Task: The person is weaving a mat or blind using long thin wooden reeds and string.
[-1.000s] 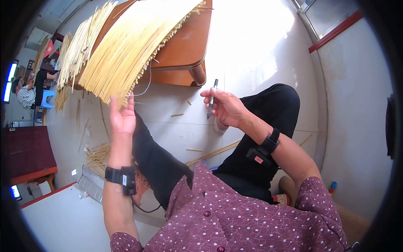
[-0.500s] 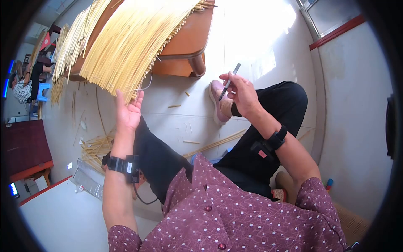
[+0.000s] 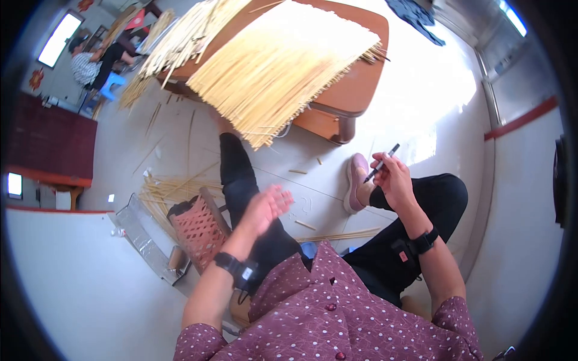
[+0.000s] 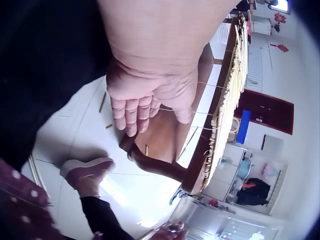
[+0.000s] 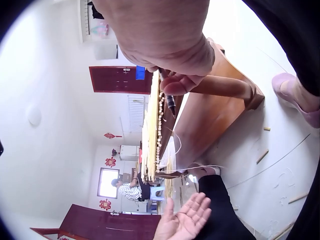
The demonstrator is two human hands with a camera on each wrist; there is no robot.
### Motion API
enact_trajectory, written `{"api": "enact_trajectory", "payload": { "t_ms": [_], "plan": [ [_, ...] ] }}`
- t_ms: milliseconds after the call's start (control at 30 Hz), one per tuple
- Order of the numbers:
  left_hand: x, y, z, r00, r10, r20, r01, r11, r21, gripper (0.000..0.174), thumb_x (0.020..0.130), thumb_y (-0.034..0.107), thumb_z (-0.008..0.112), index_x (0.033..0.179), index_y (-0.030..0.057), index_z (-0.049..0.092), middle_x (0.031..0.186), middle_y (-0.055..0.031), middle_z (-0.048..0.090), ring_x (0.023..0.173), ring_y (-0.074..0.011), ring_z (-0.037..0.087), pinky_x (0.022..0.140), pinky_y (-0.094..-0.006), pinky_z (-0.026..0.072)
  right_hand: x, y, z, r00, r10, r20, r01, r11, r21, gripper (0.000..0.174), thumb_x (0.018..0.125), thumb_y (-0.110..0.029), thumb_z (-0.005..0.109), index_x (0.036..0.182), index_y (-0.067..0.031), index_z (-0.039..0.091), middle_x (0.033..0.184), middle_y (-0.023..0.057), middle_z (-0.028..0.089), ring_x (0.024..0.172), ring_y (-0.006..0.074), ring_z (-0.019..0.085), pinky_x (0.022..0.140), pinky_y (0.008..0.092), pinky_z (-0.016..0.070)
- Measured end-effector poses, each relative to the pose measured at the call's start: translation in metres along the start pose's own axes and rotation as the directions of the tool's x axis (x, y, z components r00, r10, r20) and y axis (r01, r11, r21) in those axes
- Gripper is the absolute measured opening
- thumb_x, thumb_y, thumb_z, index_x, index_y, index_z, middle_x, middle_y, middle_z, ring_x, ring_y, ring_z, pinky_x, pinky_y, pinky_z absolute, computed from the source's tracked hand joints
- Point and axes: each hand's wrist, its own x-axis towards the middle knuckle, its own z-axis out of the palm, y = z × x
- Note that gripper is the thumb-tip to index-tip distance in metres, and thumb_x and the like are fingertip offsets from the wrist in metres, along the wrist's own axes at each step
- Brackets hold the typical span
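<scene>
A mat of pale thin sticks (image 3: pixel 271 78), tied with string along its near edge, lies on a brown wooden table (image 3: pixel 365 72). My left hand (image 3: pixel 268 207) is held over my left leg, palm up with fingers extended, apart from the mat and holding nothing. In the left wrist view the fingers (image 4: pixel 131 115) hang straight. My right hand (image 3: pixel 395 183) pinches a pen (image 3: pixel 383 162) between thumb and fingers, above the floor by my right foot. The dark end of the pen (image 5: pixel 171 106) points downward in the right wrist view.
Loose sticks (image 3: pixel 192 36) lie left of the mat. A woven pink basket (image 3: pixel 198 231) stands beside my left leg, near scattered sticks (image 3: pixel 162 195) on the floor. A white surface (image 3: pixel 66 271) is at lower left. Another person (image 3: pixel 87 66) sits far back on a blue stool (image 3: pixel 111 86).
My left hand has drawn back from the mat's near corner toward my body. The pen has stayed in my right hand. The head view has shifted, showing more of the table.
</scene>
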Motion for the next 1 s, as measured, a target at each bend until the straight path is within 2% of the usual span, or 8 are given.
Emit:
{"api": "enact_trajectory", "payload": {
  "t_ms": [267,467,567,667,733,800,867,1000],
  "plan": [
    [-0.067,-0.022,0.007,0.988,0.098,0.123,-0.130,0.949,0.288,0.042,0.092,0.021,0.054,0.125,-0.0050,0.045,0.115,-0.0158,0.059,0.102,-0.0217,0.061,0.088,-0.0311,0.0487,0.004,0.005,0.029,0.996,0.049,0.075,-0.051,0.998,0.022,0.016,0.089,-0.021,0.059,0.084,-0.0072,0.051,0.078,0.0078,0.060,0.056,0.0122,0.055,0.052,0.0251,0.0471],
    [-0.097,-0.005,-0.073,0.863,0.424,-0.274,-0.321,0.880,0.350,0.035,0.092,0.020,0.055,0.117,-0.0044,0.053,0.106,-0.0141,0.063,0.092,-0.0178,0.064,0.079,-0.0276,0.0516,0.011,0.015,0.040,0.983,0.110,0.144,-0.103,0.993,-0.052,0.023,0.091,-0.029,0.057,0.084,-0.0080,0.051,0.077,0.0077,0.059,0.055,0.0133,0.055,0.051,0.0272,0.0467],
    [-0.105,-0.006,-0.135,0.713,0.545,-0.441,-0.211,0.766,0.607,0.036,0.089,0.021,0.059,0.115,-0.0030,0.055,0.106,-0.0141,0.064,0.089,-0.0200,0.064,0.078,-0.0301,0.0509,0.013,0.022,0.043,0.981,0.152,0.117,-0.137,0.982,-0.128,0.023,0.091,-0.029,0.057,0.084,-0.0079,0.052,0.076,0.0073,0.060,0.054,0.0136,0.055,0.050,0.0277,0.0474],
    [-0.131,0.000,-0.161,0.562,0.613,-0.555,0.202,0.549,0.811,0.041,0.082,0.021,0.065,0.115,-0.0004,0.056,0.108,-0.0155,0.063,0.091,-0.0269,0.063,0.081,-0.0347,0.0490,0.012,0.028,0.050,0.974,0.194,0.113,-0.170,0.966,-0.193,0.022,0.090,-0.028,0.058,0.083,-0.0085,0.053,0.077,0.0066,0.060,0.054,0.0128,0.055,0.048,0.0262,0.0480],
    [-0.135,-0.015,-0.193,0.410,0.805,-0.428,0.262,0.345,0.901,0.046,0.075,0.020,0.069,0.116,0.0019,0.057,0.112,-0.0181,0.060,0.097,-0.0328,0.060,0.085,-0.0383,0.0467,0.010,0.036,0.051,0.977,0.189,0.098,-0.158,0.952,-0.262,0.022,0.090,-0.029,0.058,0.083,-0.0084,0.054,0.078,0.0062,0.061,0.054,0.0115,0.055,0.048,0.0243,0.0479],
    [-0.143,-0.027,-0.200,0.434,0.699,-0.568,0.297,0.484,0.823,0.050,0.074,0.019,0.070,0.119,0.0033,0.055,0.123,-0.0188,0.054,0.109,-0.0339,0.054,0.091,-0.0383,0.0437,0.012,0.042,0.047,0.972,0.209,0.111,-0.167,0.937,-0.307,0.022,0.090,-0.029,0.057,0.084,-0.0080,0.055,0.078,0.0061,0.061,0.054,0.0108,0.055,0.048,0.0237,0.0477],
    [-0.149,-0.040,-0.211,0.243,0.809,-0.536,0.441,0.400,0.804,0.052,0.074,0.018,0.070,0.119,0.0000,0.052,0.125,-0.0222,0.050,0.117,-0.0360,0.046,0.098,-0.0405,0.0380,0.013,0.048,0.047,0.968,0.217,0.125,-0.163,0.924,-0.345,0.022,0.090,-0.029,0.057,0.085,-0.0076,0.056,0.078,0.0060,0.061,0.054,0.0101,0.055,0.048,0.0231,0.0476],
    [-0.161,-0.072,-0.243,0.151,0.651,-0.743,0.437,0.631,0.641,0.054,0.076,0.024,0.069,0.120,0.0004,0.050,0.131,-0.0235,0.044,0.121,-0.0367,0.043,0.101,-0.0405,0.0359,0.012,0.054,0.049,0.961,0.247,0.127,-0.179,0.899,-0.400,0.023,0.090,-0.029,0.056,0.087,-0.0066,0.057,0.078,0.0053,0.061,0.054,0.0091,0.054,0.049,0.0224,0.0476]
  ]
}}
